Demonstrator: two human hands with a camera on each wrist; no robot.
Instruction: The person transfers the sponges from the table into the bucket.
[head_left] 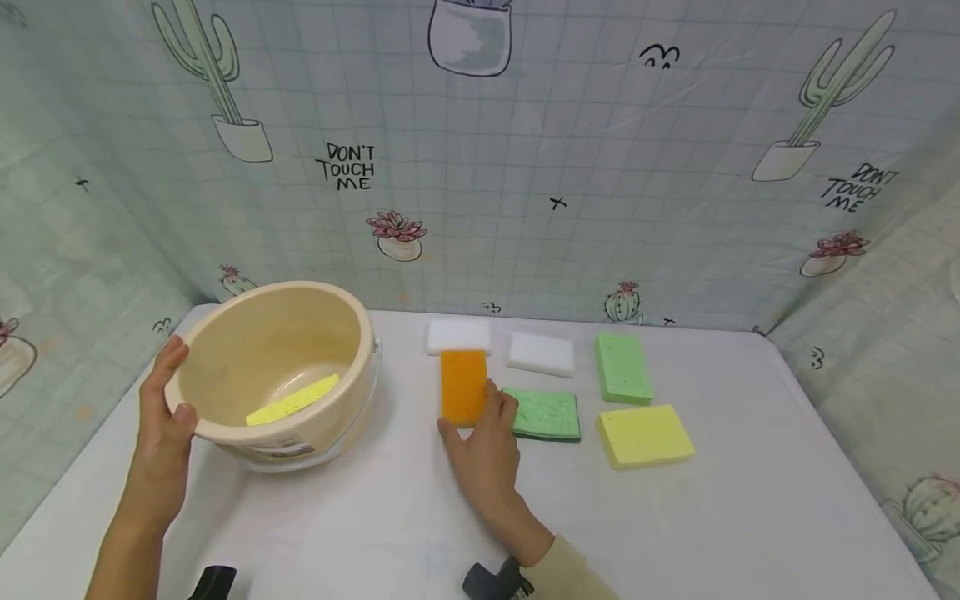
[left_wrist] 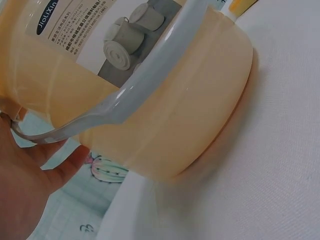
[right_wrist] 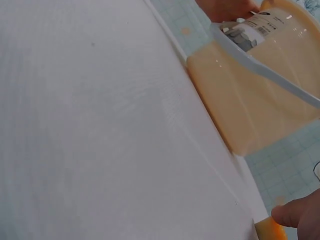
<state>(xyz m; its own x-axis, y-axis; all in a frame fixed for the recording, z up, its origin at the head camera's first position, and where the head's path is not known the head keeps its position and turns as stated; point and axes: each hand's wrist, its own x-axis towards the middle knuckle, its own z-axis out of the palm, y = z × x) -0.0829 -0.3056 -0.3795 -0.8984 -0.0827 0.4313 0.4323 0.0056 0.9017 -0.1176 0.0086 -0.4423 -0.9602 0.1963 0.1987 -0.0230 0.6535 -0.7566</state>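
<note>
A cream plastic bucket (head_left: 258, 333) stands at the left of the table, with a yellow sponge (head_left: 292, 400) lying inside it. My left hand (head_left: 163, 425) grips its rim on the left side, thumb over the edge. In the left wrist view the bucket's grey handle (left_wrist: 150, 75) hangs across a printed label (left_wrist: 90, 40). My right hand (head_left: 483, 462) holds an orange sponge (head_left: 463, 386) between thumb and fingers. Just right of that hand lies a green sponge (head_left: 547, 415) with a darker underside. In the right wrist view only the thumb (right_wrist: 295, 212) and a corner of the orange sponge show.
Two white sponges (head_left: 459, 337) (head_left: 542, 353) lie at the back of the white table (head_left: 750, 500). Further right are a light green sponge (head_left: 624, 368) and a yellow sponge (head_left: 647, 436). A cactus-print cloth (head_left: 525, 167) hangs behind the table and along both sides.
</note>
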